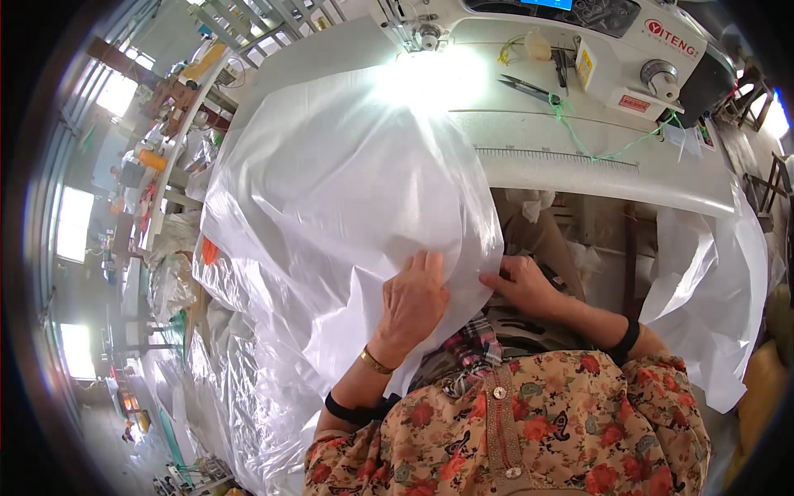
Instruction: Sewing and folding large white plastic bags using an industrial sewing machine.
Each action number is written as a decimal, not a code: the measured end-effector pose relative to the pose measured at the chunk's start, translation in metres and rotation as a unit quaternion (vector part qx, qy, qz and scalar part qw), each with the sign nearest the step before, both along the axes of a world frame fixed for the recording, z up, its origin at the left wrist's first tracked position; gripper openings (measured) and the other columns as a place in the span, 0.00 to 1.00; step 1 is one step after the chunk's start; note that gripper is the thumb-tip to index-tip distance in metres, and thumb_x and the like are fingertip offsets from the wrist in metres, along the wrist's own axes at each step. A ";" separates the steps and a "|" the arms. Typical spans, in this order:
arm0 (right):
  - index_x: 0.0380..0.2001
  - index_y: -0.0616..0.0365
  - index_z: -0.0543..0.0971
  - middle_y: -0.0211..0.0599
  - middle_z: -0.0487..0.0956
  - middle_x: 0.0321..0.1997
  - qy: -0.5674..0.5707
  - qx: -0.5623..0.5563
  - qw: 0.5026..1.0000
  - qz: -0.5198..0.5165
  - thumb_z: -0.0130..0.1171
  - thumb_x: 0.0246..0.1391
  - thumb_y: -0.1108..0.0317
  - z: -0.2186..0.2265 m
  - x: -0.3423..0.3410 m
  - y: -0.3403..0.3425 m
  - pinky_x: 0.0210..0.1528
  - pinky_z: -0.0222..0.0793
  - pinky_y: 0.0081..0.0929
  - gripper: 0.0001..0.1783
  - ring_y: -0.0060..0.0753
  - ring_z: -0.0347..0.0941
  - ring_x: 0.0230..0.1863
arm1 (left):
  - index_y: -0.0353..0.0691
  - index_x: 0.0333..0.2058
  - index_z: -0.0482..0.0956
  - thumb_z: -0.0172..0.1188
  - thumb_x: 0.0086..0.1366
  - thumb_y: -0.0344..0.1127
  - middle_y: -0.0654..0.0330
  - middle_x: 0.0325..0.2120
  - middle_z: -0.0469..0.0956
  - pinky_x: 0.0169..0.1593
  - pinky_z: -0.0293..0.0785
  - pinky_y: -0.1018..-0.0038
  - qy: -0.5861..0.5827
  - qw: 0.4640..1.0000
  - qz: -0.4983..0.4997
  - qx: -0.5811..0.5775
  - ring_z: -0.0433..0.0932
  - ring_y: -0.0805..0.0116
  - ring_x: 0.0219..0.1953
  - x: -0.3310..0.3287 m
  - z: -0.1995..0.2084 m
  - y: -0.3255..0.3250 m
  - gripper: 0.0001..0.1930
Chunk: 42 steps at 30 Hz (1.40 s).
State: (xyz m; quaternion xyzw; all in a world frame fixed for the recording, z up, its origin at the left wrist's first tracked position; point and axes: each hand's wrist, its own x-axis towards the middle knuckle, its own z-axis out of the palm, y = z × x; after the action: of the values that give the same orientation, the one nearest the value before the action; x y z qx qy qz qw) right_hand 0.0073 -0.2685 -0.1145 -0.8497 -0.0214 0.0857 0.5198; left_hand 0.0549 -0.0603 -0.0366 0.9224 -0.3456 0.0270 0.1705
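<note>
A creased, glossy white sheet (pixel 347 190) drapes off the table (pixel 521 126).

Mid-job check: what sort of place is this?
Probably a sewing workshop: a white sewing machine stands on the worktable, loose green thread trails across it, and a large translucent white sheet reaches toward the lit sewing area.

Sewing workshop: industrial sewing machine (pixel 571 29) stands at far edge of table (pixel 695 178), white sheeting (pixel 347 182) hangs over near edge.

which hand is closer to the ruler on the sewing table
Right. The right hand is below the ruler in the picture; the left hand is farther off, lower left, on the white sheet.
</note>
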 end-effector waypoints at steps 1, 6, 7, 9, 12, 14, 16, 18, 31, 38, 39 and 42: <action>0.36 0.66 0.78 0.47 0.76 0.22 0.001 -0.002 1.000 0.002 0.59 0.56 0.55 0.003 -0.002 -0.001 0.30 0.68 0.39 0.20 0.47 0.73 0.22 | 0.36 0.44 0.70 0.63 0.57 0.35 0.53 0.35 0.76 0.34 0.73 0.64 0.014 1.000 0.016 -0.010 0.77 0.51 0.35 -0.002 -0.006 0.005 0.18; 0.50 0.62 0.69 0.48 0.75 0.44 -0.163 -0.197 0.965 -0.048 0.64 0.50 0.63 0.034 0.001 -0.003 0.49 0.67 0.43 0.27 0.51 0.71 0.47 | 0.33 0.39 0.73 0.56 0.60 0.27 0.53 0.26 0.79 0.29 0.74 0.70 0.088 0.975 0.087 -0.186 0.80 0.57 0.26 -0.005 -0.004 0.037 0.09; 0.50 0.62 0.69 0.48 0.75 0.44 -0.197 -0.193 0.960 -0.048 0.64 0.50 0.63 0.042 0.003 -0.003 0.49 0.67 0.43 0.27 0.51 0.71 0.47 | 0.33 0.37 0.74 0.56 0.60 0.26 0.52 0.24 0.79 0.28 0.74 0.69 0.168 0.948 0.124 -0.241 0.80 0.57 0.24 -0.005 0.001 0.043 0.07; 0.57 0.60 0.65 0.47 0.65 0.60 -0.335 -0.263 0.904 -0.020 0.66 0.47 0.66 0.058 0.009 -0.002 0.62 0.56 0.48 0.34 0.51 0.61 0.61 | 0.34 0.35 0.74 0.57 0.61 0.26 0.54 0.20 0.77 0.26 0.72 0.75 0.172 0.936 0.123 -0.281 0.79 0.68 0.21 -0.007 0.013 0.052 0.04; 0.62 0.59 0.60 0.47 0.62 0.62 -0.378 -0.329 0.865 -0.005 0.67 0.45 0.66 0.078 0.014 0.004 0.67 0.50 0.52 0.42 0.51 0.59 0.63 | 0.32 0.33 0.76 0.58 0.59 0.23 0.58 0.20 0.77 0.27 0.72 0.77 0.168 0.950 0.086 -0.250 0.74 0.73 0.21 -0.005 0.029 0.061 0.03; 0.63 0.59 0.60 0.47 0.65 0.60 -0.417 -0.365 0.832 -0.002 0.68 0.44 0.66 0.086 0.020 0.009 0.67 0.50 0.52 0.43 0.51 0.60 0.62 | 0.31 0.32 0.77 0.57 0.58 0.22 0.58 0.22 0.77 0.27 0.72 0.78 0.153 0.953 0.090 -0.247 0.73 0.73 0.22 0.001 0.035 0.064 0.03; 0.64 0.59 0.59 0.48 0.70 0.56 -0.426 -0.402 0.809 0.055 0.68 0.45 0.64 0.090 0.025 0.015 0.65 0.56 0.47 0.44 0.51 0.64 0.58 | 0.31 0.28 0.76 0.55 0.59 0.20 0.62 0.22 0.74 0.27 0.69 0.81 0.106 0.961 0.072 -0.244 0.70 0.80 0.24 0.005 0.040 0.070 0.02; 0.64 0.60 0.59 0.49 0.72 0.54 -0.363 -0.285 0.886 0.058 0.67 0.47 0.63 0.089 0.027 0.022 0.61 0.61 0.44 0.42 0.51 0.68 0.54 | 0.31 0.28 0.76 0.55 0.59 0.20 0.62 0.22 0.73 0.27 0.69 0.81 0.126 0.960 0.078 -0.237 0.70 0.80 0.24 0.007 0.044 0.078 0.02; 0.43 0.71 0.77 0.34 0.80 0.32 0.114 0.380 0.908 0.137 0.56 0.62 0.63 0.106 0.009 0.073 0.40 0.71 0.20 0.18 0.21 0.74 0.34 | 0.32 0.30 0.76 0.50 0.59 0.22 0.68 0.22 0.74 0.29 0.64 0.85 0.290 0.877 0.099 -0.369 0.69 0.85 0.25 0.009 0.076 0.107 0.05; 0.35 0.65 0.81 0.39 0.82 0.30 0.169 0.207 0.910 0.316 0.53 0.63 0.60 0.097 0.003 0.072 0.40 0.71 0.26 0.17 0.26 0.77 0.32 | 0.33 0.33 0.75 0.55 0.64 0.23 0.69 0.28 0.75 0.34 0.69 0.84 0.395 0.858 0.092 -0.317 0.70 0.86 0.30 0.009 0.048 0.094 0.01; 0.34 0.66 0.81 0.42 0.82 0.30 0.164 0.081 0.915 0.360 0.53 0.62 0.58 0.094 0.004 0.072 0.40 0.72 0.29 0.19 0.30 0.77 0.31 | 0.33 0.33 0.75 0.55 0.64 0.23 0.69 0.28 0.75 0.34 0.69 0.84 0.389 0.856 0.080 -0.332 0.70 0.86 0.30 0.006 0.043 0.095 0.01; 0.33 0.63 0.80 0.46 0.80 0.26 0.075 -0.001 0.954 0.289 0.55 0.59 0.54 0.096 0.008 0.063 0.40 0.71 0.38 0.19 0.44 0.77 0.31 | 0.34 0.34 0.75 0.57 0.66 0.26 0.70 0.26 0.74 0.33 0.68 0.85 0.392 0.838 0.073 -0.372 0.69 0.86 0.29 0.001 0.036 0.101 0.02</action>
State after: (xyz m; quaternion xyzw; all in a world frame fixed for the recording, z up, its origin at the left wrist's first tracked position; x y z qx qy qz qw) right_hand 0.0156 -0.2051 -0.0182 -0.7986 -0.2267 0.2961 0.4725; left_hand 0.0561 0.0408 -0.0003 0.7455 -0.1452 -0.1980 0.6196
